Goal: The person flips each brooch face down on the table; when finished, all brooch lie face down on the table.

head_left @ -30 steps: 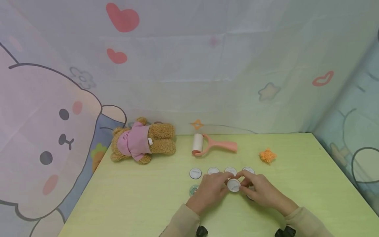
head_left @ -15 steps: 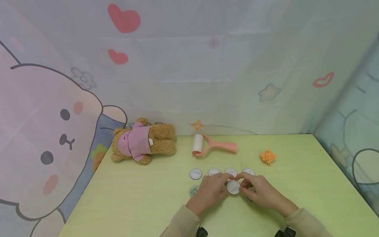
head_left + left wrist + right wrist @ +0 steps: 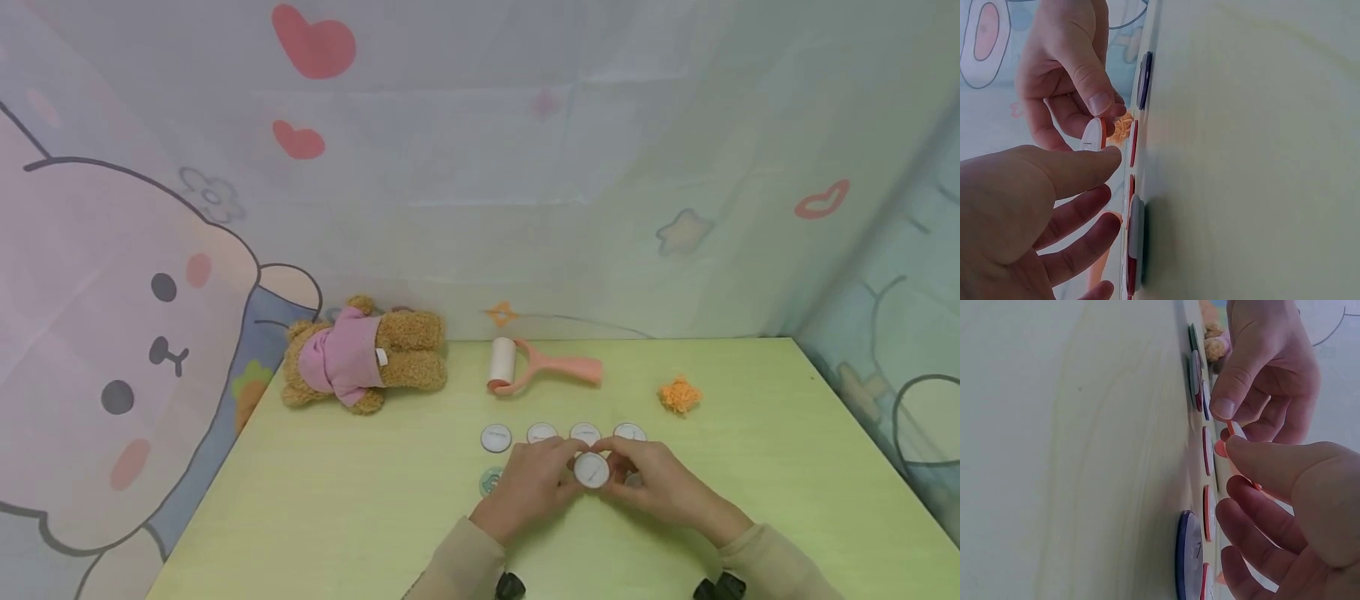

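A round pin badge (image 3: 592,470), pale on the side facing the head camera with a thin diagonal line across it, is held between both hands above the table. My left hand (image 3: 532,482) pinches its left edge between thumb and fingers, and my right hand (image 3: 660,483) pinches the right edge. An orange-red rim shows on the badge (image 3: 1093,133) in the left wrist view. Beyond the hands lies a row of several similar discs (image 3: 496,437). A teal patterned disc (image 3: 491,481) is partly covered by my left hand; a dark-blue-rimmed disc (image 3: 1191,556) lies beneath my right.
A teddy bear (image 3: 352,358) in a pink top lies at the back left of the table (image 3: 322,508). A pink-handled lint roller (image 3: 551,367) lies at the back middle, and a fuzzy orange star (image 3: 679,396) right of it. A printed cloth (image 3: 480,167) hangs behind.
The badge dips slightly toward me, then comes back up, and its diagonal line shows more clearly. The right fingers have shifted a little along its edge. Other things stay in place.
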Available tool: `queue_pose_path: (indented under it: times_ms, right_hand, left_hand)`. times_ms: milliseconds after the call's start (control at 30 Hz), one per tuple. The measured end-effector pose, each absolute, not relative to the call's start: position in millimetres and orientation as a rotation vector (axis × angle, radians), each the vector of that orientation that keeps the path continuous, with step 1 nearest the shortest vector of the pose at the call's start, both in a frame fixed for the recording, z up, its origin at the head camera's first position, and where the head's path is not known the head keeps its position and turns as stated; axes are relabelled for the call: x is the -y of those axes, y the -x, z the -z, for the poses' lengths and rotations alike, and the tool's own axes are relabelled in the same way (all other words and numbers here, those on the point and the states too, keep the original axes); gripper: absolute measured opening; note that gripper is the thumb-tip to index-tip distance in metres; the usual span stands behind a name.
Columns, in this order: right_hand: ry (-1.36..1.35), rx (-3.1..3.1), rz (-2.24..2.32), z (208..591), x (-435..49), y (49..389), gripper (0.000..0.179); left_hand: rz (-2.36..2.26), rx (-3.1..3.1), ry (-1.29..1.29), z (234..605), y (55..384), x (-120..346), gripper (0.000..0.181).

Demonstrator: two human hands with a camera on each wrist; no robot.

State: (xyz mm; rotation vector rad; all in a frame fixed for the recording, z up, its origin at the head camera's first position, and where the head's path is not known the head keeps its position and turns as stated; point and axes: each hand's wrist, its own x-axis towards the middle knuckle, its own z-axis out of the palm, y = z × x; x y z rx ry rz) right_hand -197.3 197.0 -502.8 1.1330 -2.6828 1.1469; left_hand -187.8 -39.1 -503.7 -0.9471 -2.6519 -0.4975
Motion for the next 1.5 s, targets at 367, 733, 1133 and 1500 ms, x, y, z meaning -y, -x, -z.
queue_pose_path:
  times_ms: [367, 733, 1133, 1500]
  right_hand:
    - [-1.147, 2.691, -1.096, 501.4, -196.0, 195.2, 0.042]
    - [-1.183, 2.623, -0.981, 503.1, -193.9, 194.8, 0.04]
    - [-1.176, 2.663, -0.908, 505.8, -193.2, 193.8, 0.038]
    - [-1.19, 2.737, -0.81, 502.4, -193.5, 196.0, 0.033]
  left_hand:
    - [0.516, 2.63, 0.961, 503.4, 187.9, 40.9, 0.035]
    - [0.511, 2.674, 0.946, 502.6, 185.4, 41.2, 0.036]
    - [0.462, 2.764, 0.941, 504.5, 183.2, 39.5, 0.038]
    - [0.376, 2.852, 0.914, 500.8, 185.3, 34.8, 0.034]
